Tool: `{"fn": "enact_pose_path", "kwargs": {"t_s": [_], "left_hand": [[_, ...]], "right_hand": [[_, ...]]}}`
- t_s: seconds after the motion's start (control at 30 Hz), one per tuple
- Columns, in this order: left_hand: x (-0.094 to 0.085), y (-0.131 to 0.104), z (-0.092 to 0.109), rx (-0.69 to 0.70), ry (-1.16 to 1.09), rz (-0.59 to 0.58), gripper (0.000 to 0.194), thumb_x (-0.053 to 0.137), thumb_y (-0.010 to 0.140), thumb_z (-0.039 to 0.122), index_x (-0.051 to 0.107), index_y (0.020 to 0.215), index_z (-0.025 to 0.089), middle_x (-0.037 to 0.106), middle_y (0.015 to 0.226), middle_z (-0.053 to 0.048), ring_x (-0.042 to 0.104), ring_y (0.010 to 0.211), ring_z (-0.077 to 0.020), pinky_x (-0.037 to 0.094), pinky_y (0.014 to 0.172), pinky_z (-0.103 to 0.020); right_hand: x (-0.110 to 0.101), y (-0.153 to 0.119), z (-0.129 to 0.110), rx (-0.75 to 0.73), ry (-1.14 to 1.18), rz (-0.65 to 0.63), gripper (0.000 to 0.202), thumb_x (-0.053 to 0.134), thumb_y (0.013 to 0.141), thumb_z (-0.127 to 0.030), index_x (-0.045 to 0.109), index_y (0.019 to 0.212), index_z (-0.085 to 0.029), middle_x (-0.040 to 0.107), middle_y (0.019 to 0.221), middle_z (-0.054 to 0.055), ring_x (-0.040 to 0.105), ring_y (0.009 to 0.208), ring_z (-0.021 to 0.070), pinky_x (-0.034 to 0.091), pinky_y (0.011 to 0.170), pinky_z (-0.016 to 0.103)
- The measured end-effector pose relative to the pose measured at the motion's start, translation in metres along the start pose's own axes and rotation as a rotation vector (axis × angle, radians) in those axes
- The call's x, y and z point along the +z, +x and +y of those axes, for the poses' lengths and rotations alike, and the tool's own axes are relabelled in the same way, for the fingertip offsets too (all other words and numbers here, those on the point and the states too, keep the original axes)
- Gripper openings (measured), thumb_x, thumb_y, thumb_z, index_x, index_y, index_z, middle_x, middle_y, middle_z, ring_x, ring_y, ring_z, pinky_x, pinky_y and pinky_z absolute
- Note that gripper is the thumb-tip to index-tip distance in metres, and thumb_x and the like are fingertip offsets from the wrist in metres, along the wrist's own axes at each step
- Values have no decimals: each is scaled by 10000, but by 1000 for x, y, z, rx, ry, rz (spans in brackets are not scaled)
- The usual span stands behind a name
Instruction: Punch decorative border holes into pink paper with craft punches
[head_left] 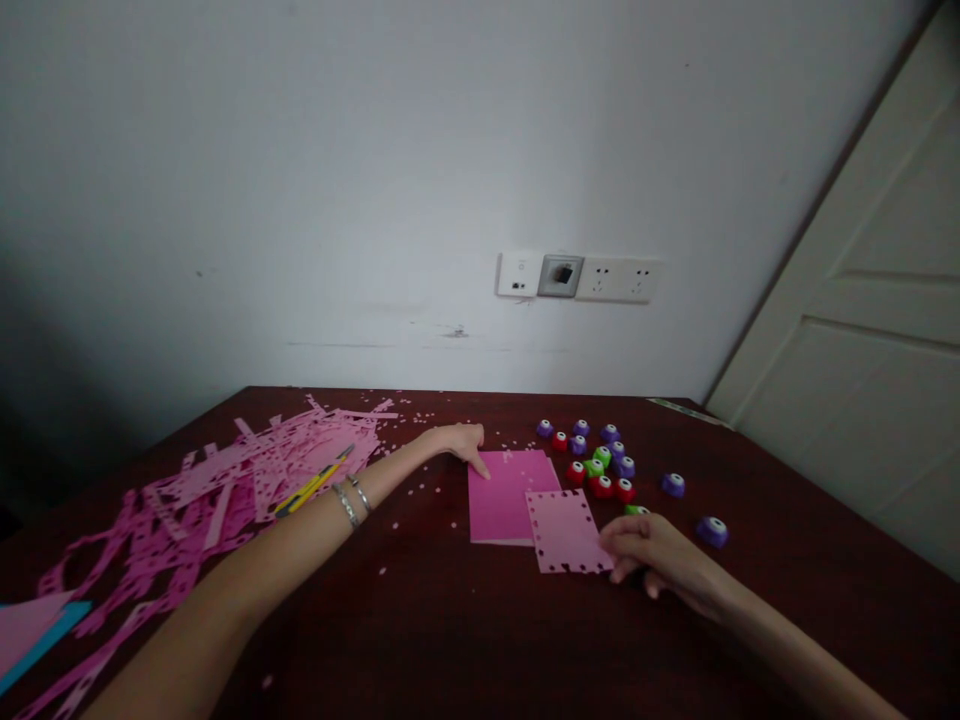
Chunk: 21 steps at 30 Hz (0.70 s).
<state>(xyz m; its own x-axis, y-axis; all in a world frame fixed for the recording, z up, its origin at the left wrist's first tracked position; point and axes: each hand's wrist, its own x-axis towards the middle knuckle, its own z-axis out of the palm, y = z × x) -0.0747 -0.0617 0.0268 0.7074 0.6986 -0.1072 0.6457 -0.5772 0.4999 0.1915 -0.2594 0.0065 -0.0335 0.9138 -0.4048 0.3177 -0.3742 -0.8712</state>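
Note:
A darker pink sheet (502, 498) lies flat on the dark red-brown table, with another sheet's edge showing beneath it. My left hand (465, 443) reaches to its upper left corner, thumb on the sheet and apart from the other fingers. A lighter pink sheet (568, 530) with small holes punched along its edges overlaps the darker sheet's lower right corner. My right hand (645, 550) pinches the right edge of this punched sheet between thumb and fingers. Beyond my right hand are several small craft punches (601, 486) in red, green and purple.
Pink punched paper strips (225, 490) are heaped on the left, a yellow cutter (313, 482) on them. Pink and blue sheets (45, 640) lie at the lower left edge. Small confetti dots the table (420, 640). A wall with sockets (615, 280) stands behind.

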Motion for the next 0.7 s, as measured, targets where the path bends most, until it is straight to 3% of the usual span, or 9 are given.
{"fn": "enact_pose_path", "kwargs": {"t_s": [0.17,0.33,0.53,0.6,0.7], "left_hand": [[-4,6,4,-36,92,-141,396,784,395,400,443,364,202,386,361,38,324,374,-95,288,425,-260],[-6,6,10,17,44,-221,409,782,390,415,447,316,193,354,314,42,284,327,-72,219,370,-240],[-5,4,8,-93,-38,-56,191,734,429,211,548,417,170,473,386,37,390,389,-82,271,398,-217],[-6,0,6,-124,-158,-2,81,679,472,160,603,500,167,523,443,34,431,429,-83,304,421,-207],[-9,-11,4,-157,-385,41,77,638,521,165,640,598,163,562,504,22,479,474,-88,358,460,-206]], "right_hand": [[3,4,-2,9,-54,-15,153,595,686,-263,584,767,-133,637,610,35,654,576,137,358,300,107],[5,4,-4,-5,-73,-35,169,616,671,-276,590,751,-130,630,611,34,655,573,140,368,302,110],[5,4,-4,5,-83,-45,185,601,680,-293,579,766,-130,628,618,32,655,576,140,379,306,114],[4,4,-4,-1,-82,-47,174,599,676,-287,574,755,-133,625,612,31,654,578,141,377,307,113],[4,3,-4,-9,-79,-62,169,610,659,-286,570,735,-141,622,606,26,654,577,145,369,303,113]]}}
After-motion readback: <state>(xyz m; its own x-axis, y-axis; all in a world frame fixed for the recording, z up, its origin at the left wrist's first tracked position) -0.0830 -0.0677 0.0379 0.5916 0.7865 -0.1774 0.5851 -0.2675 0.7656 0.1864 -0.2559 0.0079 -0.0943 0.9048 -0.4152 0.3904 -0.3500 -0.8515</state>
